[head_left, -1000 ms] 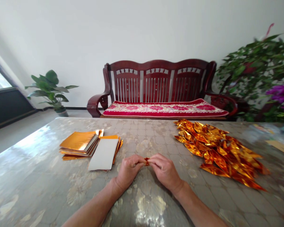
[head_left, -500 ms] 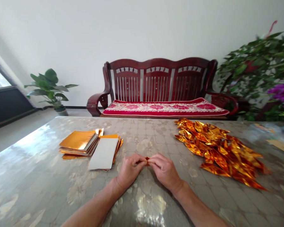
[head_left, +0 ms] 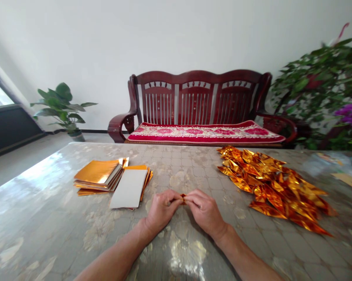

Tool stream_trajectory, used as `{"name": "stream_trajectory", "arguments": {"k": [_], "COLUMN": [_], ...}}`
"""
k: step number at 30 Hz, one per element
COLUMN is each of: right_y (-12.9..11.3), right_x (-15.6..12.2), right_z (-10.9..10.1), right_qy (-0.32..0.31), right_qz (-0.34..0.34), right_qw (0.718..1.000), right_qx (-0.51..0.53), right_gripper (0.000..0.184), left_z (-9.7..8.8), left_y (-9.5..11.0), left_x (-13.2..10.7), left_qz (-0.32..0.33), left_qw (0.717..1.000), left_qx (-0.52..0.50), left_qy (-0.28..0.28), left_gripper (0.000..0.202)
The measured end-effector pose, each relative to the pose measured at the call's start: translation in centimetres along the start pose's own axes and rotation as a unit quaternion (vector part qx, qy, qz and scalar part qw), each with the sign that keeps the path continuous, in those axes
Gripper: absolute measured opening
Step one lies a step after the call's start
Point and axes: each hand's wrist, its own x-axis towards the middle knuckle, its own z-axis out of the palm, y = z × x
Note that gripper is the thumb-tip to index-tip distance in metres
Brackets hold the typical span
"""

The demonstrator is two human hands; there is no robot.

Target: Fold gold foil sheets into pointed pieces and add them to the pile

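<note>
Slight tilt of the head view only: bench (head_left: 193, 105) and far table (head_left: 105, 242) edge are sitting a touch higher than a second ago, while both hands are keeping to nearly the same spot.

Left hand (head_left: 161, 208) is pinching narrow, thumb and forefinger gripping the left end of a small foil piece (head_left: 183, 199). Right hand (head_left: 205, 210) is pinching its right end, fingers likewise drawn together. Piece is showing orange between the fingertips, front and centre over the table; its full shape is hiding behind fingers, and can't tell whether it's touching the tabletop.

Left of the hands, a stack of gold-topped sheets (head_left: 96, 171) is lying flat, with a pale-topped stack (head_left: 129, 189) sitting just beside it, nearer the left hand. Right side, a heap of folded foil pieces (head_left: 269, 187) is spreading across the table, well apart from the right hand. Clear plastic (head_left: 322, 164) is lying beyond the heap, far right. Behind the table, a red patterned cover (head_left: 193, 133) is lying along the bench seat.
</note>
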Motion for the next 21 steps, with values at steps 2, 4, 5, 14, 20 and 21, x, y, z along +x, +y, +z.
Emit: {"name": "stream_trajectory", "arguments": {"k": [2, 4, 5, 14, 20, 21], "right_y": [-0.06, -0.15, -0.22, -0.99, -0.83, -0.78], "right_x": [-0.03, -0.07, -0.08, -0.03, 0.20, 0.26], "right_z": [0.02, 0.01, -0.01, -0.04, -0.02, -0.05], "right_qy": [-0.002, -0.003, -0.003, 0.006, 0.025, 0.028], "right_qz": [0.002, 0.002, 0.002, -0.001, 0.008, 0.009], "right_qw": [1.000, 1.000, 1.000, 1.000, 1.000, 1.000], "right_qx": [0.001, -0.002, -0.003, -0.017, -0.014, -0.010], "right_gripper": [0.021, 0.021, 0.021, 0.024, 0.021, 0.021], "left_z": [-0.06, -0.05, -0.01, 0.34, 0.22, 0.21], "left_y": [0.04, 0.06, 0.08, 0.12, 0.08, 0.11], "left_x": [-0.03, -0.09, -0.14, -0.60, -0.14, -0.04], "left_qz": [0.016, 0.026, 0.028, 0.018, 0.028, 0.035], "left_qw": [1.000, 1.000, 1.000, 1.000, 0.999, 0.998], "left_qx": [-0.004, -0.006, -0.006, 0.007, 0.005, 0.003], "left_qy": [-0.004, -0.006, -0.004, 0.018, 0.041, 0.048], "left_gripper": [0.014, 0.015, 0.015, 0.014, 0.014, 0.013]}}
